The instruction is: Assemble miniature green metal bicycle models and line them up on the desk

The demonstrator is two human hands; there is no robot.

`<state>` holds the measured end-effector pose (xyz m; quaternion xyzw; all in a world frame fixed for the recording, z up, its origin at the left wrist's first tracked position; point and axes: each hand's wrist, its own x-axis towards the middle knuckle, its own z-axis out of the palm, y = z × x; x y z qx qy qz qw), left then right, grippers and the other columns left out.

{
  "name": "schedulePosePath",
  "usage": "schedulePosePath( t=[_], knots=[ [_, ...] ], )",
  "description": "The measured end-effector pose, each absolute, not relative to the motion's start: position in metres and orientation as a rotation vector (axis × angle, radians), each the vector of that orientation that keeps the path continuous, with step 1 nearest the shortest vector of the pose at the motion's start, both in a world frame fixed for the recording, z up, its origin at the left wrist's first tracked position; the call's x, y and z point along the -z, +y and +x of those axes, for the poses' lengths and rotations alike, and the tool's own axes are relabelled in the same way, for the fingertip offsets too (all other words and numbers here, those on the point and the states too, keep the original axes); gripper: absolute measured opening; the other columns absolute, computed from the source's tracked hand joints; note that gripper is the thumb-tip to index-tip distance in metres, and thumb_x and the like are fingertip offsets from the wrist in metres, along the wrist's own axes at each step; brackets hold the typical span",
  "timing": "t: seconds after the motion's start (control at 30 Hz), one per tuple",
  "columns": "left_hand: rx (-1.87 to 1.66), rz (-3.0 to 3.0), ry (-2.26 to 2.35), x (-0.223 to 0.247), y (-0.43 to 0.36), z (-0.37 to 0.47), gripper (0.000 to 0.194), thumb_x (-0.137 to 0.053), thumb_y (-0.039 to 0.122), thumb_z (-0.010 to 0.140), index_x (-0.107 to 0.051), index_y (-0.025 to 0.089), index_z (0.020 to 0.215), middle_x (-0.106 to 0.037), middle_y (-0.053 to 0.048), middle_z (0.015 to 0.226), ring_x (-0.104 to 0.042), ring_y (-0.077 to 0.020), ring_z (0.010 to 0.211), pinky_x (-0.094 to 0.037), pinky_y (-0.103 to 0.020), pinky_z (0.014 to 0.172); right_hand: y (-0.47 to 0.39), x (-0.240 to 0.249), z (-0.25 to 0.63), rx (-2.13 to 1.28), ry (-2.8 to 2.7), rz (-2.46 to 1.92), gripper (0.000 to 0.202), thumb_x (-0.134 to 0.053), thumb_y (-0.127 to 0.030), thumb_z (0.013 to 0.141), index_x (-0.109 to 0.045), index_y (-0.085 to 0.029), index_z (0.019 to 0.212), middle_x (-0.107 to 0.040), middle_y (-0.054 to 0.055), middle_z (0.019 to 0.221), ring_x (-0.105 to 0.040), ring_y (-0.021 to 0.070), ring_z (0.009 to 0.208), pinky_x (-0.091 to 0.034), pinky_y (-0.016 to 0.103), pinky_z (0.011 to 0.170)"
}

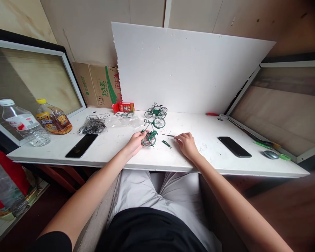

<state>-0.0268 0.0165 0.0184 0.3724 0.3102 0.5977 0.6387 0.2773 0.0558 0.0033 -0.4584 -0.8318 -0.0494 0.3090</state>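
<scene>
A small green model bicycle [150, 135] is gripped at its wheel end by my left hand [136, 142], whose fingers are closed around the near side. Its other wheel points away toward the back of the white table [115, 148]. My right hand [186, 144] is closed, thumb and fingertips together at the end of a thin dark rod-shaped tool [169, 135]; its exact kind is too small to tell. Between the hands lies a loose green part [167, 144], long and narrow. Tiny dark bits are scattered near the tool.
More model bicycles [155, 111] stand behind. To the left are black plastic part frames [93, 125], clear bags [132, 122], a phone [81, 145], a water bottle [26, 122] and a drink bottle [54, 117]. Another phone [234, 146] and a mouse [271, 154] lie right. A white board [188, 66] leans behind.
</scene>
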Motion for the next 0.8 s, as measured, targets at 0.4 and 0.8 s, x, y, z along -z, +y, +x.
schedulePosePath(
  t=[0.4, 0.8],
  knots=[
    [-1.455, 0.842, 0.703, -0.022, 0.025, -0.046, 0.04, -0.091, 0.031, 0.08, -0.072, 0.01, 0.109, -0.075, -0.01, 0.099, -0.074, -0.0216, 0.09, -0.056, -0.038, 0.092, 0.054, -0.002, 0.276, 0.123, -2.173, -1.254, 0.028, -0.053, -0.017, 0.099, -0.081, -0.022, 0.1, -0.075, 0.015, 0.108, -0.052, 0.0357, 0.11, -0.046, 0.05, 0.092],
    [-1.341, 0.879, 0.732, -0.022, 0.017, -0.037, 0.037, -0.094, 0.019, 0.073, -0.078, 0.009, 0.105, -0.078, -0.013, 0.11, -0.073, -0.0199, 0.096, -0.053, -0.032, 0.09, 0.057, 0.0, 0.278, 0.093, -2.146, -1.27, 0.025, -0.057, -0.014, 0.099, -0.08, -0.022, 0.095, -0.075, 0.013, 0.107, -0.054, 0.0341, 0.11, -0.045, 0.047, 0.091]
  ],
)
